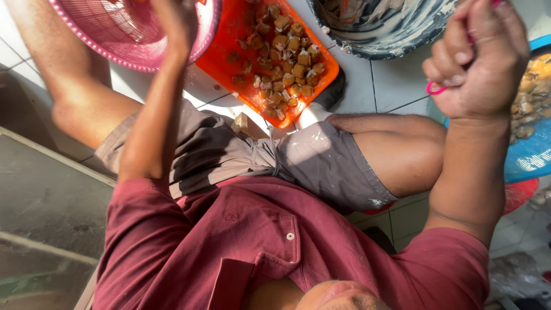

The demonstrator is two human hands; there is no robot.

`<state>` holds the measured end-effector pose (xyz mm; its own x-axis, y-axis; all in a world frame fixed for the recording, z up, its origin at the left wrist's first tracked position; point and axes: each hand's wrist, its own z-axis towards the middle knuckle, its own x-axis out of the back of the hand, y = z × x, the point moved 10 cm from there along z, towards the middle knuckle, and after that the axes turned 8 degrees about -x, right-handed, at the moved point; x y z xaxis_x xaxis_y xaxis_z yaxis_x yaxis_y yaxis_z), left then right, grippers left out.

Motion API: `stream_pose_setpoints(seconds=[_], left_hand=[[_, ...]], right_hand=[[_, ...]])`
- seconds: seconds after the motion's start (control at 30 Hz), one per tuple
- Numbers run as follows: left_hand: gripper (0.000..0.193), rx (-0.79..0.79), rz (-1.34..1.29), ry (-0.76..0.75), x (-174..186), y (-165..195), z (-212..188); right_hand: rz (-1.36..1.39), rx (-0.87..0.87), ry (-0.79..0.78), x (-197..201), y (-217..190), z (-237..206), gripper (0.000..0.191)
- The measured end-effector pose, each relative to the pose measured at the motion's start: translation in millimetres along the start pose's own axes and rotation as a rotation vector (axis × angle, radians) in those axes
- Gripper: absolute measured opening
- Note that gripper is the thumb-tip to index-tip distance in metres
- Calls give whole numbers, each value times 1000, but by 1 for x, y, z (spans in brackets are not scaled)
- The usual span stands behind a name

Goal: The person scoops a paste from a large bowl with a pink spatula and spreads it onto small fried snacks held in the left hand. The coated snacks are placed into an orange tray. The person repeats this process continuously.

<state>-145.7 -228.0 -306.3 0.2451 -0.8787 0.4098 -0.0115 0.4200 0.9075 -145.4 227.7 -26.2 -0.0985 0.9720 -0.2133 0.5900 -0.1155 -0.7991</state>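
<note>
My left hand [179, 23] is raised in front of a pink plastic basket [120, 34] at the top left. Its fingers are blurred and cut off by the frame edge, so what it holds is unclear. My right hand [476, 63] is at the upper right, closed in a fist around a thin pink item [435, 89] whose looped end sticks out below the fingers. Between my arms an orange tray [229, 63] on the floor holds several brown cubed food pieces [290, 63]. I am seated, in a maroon shirt and grey shorts.
A grey-blue smeared basin [390, 34] stands at the top centre. A blue basket [531, 155] with brownish pieces is at the right edge, a red item [519, 195] below it. White floor tiles [396, 80] surround them. A dark slab [46, 218] lies at the left.
</note>
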Motion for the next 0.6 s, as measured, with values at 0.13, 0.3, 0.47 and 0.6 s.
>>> stream_pose_setpoints(seconds=[0.13, 0.3, 0.47, 0.6], left_hand=[[29, -175, -533, -121, -46, 164, -41], [43, 25, -1239, -339, -80, 309, -88], [44, 109, -1317, -357, -87, 339, -93], [52, 321, -1408, -266, -86, 329, -106]], right_hand=[[-123, 78, -121, -56, -3, -2, 21], [-400, 237, -188, -103, -3, -11, 24], [-487, 325, -229, -116, -5, -18, 27], [-495, 369, -204, -114, -5, -22, 17]])
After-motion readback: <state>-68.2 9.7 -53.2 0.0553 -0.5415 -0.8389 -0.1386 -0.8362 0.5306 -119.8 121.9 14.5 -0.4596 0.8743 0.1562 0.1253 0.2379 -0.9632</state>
